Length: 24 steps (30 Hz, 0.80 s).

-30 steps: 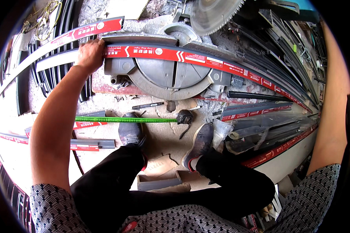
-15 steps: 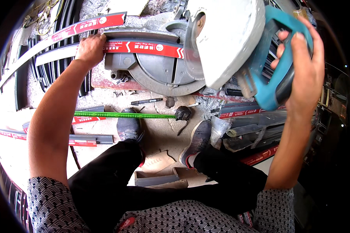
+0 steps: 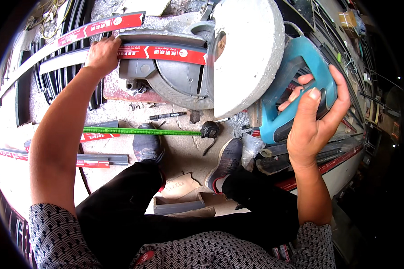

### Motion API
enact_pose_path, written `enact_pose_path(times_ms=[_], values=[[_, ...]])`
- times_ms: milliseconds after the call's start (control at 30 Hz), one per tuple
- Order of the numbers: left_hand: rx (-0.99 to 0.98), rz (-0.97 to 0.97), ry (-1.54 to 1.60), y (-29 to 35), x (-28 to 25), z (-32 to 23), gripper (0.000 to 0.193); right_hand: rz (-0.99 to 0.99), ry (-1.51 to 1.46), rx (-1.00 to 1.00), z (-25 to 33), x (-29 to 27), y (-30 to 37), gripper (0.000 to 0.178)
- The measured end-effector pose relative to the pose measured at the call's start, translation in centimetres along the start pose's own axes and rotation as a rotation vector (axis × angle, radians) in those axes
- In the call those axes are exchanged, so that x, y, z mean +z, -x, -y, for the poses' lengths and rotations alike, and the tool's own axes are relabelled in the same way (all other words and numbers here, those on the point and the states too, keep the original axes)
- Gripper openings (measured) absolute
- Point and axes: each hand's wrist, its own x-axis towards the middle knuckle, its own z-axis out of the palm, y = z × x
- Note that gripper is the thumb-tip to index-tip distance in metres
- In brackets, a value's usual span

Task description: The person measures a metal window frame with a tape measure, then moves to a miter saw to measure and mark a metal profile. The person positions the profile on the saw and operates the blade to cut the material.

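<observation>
My right hand (image 3: 318, 110) is wrapped round the teal handle (image 3: 270, 119) of a miter saw, whose pale round blade guard (image 3: 247, 54) stands over the saw's grey base (image 3: 177, 83). The lower edge of the guard hides the blade where it meets the work. At the back left, my left hand (image 3: 104, 56) grips a long profile strip (image 3: 166, 53) with red film on its face and presses it along the saw's fence (image 3: 166, 38). The right end of this strip runs in under the guard. Behind my left hand lies a second red-and-white strip (image 3: 101, 29).
A tape measure (image 3: 209, 130) lies on the floor with its green blade (image 3: 143, 131) pulled out to the left. Beside it is a black marker (image 3: 167, 115). Short profile offcuts (image 3: 101, 160) lie at left, and wrapped profiles (image 3: 296, 157) at right. My shoes (image 3: 227, 163) flank the tape.
My right hand has brought the saw's handle and guard down and to the left, closer to the strip. My left hand stays on the strip with hardly any shift.
</observation>
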Motion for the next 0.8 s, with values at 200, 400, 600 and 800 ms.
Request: enact_pose_path(times_ms=[200, 400, 600, 800], values=[[0.02, -0.031, -0.006, 0.03, 0.35, 0.22, 0.032, 0.002, -0.014, -0.016, -0.39, -0.03, 0.25, 0.05], [0.025, -0.032, -0.011, 0.12, 0.49, 0.4, 0.032, 0.025, -0.009, -0.038, -0.6, -0.19, 0.28, 0.051], [0.014, -0.019, -0.001, 0.14, 0.36, 0.46, 0.029, 0.03, -0.004, -0.042, -0.65, 0.0, 0.54, 0.052], [0.012, -0.011, -0.001, 0.07, 0.25, 0.41, 0.028, 0.038, -0.005, -0.043, -0.84, -0.03, 0.78, 0.051]])
